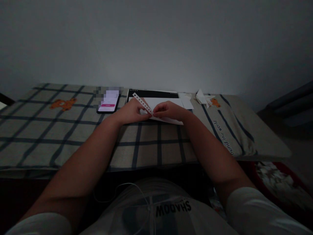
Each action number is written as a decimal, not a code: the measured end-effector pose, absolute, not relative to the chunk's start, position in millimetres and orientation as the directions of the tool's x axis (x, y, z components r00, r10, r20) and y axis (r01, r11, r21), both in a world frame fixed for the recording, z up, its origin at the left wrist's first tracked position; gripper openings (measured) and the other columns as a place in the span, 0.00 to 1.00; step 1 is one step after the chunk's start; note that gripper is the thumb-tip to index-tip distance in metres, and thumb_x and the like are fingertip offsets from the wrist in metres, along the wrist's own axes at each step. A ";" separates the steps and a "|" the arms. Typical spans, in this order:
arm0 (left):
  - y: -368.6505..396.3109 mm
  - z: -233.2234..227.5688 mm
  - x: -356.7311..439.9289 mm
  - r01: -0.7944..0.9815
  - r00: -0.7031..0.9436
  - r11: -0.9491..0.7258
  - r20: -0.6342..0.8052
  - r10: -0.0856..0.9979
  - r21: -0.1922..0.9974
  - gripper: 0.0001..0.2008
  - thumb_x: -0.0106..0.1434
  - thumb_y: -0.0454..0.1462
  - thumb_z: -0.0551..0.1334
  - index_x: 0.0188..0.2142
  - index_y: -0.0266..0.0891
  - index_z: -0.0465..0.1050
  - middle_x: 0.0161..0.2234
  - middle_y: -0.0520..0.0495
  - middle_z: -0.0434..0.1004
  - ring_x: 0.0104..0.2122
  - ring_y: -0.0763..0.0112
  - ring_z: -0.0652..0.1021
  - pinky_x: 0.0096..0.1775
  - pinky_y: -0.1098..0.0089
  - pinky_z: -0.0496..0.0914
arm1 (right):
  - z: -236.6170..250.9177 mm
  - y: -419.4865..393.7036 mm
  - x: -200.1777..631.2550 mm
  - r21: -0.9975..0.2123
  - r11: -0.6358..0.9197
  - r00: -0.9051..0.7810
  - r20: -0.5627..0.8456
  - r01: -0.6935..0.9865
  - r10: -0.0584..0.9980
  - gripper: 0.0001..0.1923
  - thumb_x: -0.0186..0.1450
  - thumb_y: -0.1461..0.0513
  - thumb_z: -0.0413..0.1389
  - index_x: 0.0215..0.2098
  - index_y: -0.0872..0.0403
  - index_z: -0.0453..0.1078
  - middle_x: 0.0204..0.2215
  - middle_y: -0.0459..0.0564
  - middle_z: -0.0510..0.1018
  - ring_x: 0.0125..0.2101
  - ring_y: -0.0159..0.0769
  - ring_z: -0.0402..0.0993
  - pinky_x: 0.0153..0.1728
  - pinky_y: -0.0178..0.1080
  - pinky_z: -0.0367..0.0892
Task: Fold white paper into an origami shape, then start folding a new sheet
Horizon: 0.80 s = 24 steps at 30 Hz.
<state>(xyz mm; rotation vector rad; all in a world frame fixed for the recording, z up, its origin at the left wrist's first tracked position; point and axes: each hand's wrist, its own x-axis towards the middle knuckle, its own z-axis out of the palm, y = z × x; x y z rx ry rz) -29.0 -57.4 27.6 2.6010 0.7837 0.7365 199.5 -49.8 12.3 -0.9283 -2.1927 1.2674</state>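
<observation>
On the bed-like surface, middle: strip (140, 101), white with a row of dark dots, slanting from upper left down to the fingertips, above the papers.
Left hand (132, 111): thumb and fingers pinching the strip.
Right hand (168, 110): thumb and fingertips drawn together at the strip's near end; whether they grip it, cannot tell.
Beneath the hands: white sheet (162, 101), partly covered by both hands; black sheet (153, 93) showing along its far side.
Right of these: paper (187, 101), white, flat; then tissue (202, 98), crumpled, beside an orange print (216, 102).
Left of the left hand: phone (110, 100), screen lit, partly pixelated.
Cover: cloth (146, 155), pale with dark checks, lettered at right.
Floor, right: bin (288, 169), red, holding crumpled white scraps (274, 178).
Lap: cable (132, 183), white, thin.
</observation>
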 end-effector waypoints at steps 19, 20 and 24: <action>-59.1 27.8 -28.6 0.454 0.694 -0.749 0.335 0.637 0.483 0.10 0.59 0.42 0.64 0.34 0.38 0.78 0.34 0.47 0.78 0.36 0.67 0.76 0.42 0.66 0.70 | 16.7 -51.8 197.5 -0.847 0.430 -0.705 0.097 0.311 0.702 0.13 0.61 0.54 0.60 0.35 0.56 0.75 0.31 0.47 0.78 0.32 0.32 0.70 0.38 0.38 0.65; -59.2 28.3 -28.6 0.452 0.694 -0.753 0.342 0.634 0.479 0.09 0.58 0.41 0.64 0.35 0.39 0.79 0.34 0.47 0.78 0.37 0.66 0.76 0.43 0.66 0.70 | 16.9 -51.7 198.2 -0.855 0.413 -0.696 0.089 0.314 0.712 0.13 0.60 0.54 0.60 0.35 0.56 0.76 0.32 0.47 0.78 0.33 0.32 0.70 0.38 0.38 0.65; -58.9 28.7 -28.9 0.449 0.698 -0.766 0.355 0.622 0.459 0.09 0.58 0.39 0.63 0.36 0.39 0.79 0.36 0.47 0.78 0.38 0.66 0.76 0.45 0.66 0.69 | 17.1 -51.3 200.6 -0.864 0.364 -0.679 0.037 0.346 0.733 0.12 0.59 0.55 0.61 0.37 0.55 0.77 0.33 0.48 0.79 0.33 0.33 0.71 0.38 0.38 0.66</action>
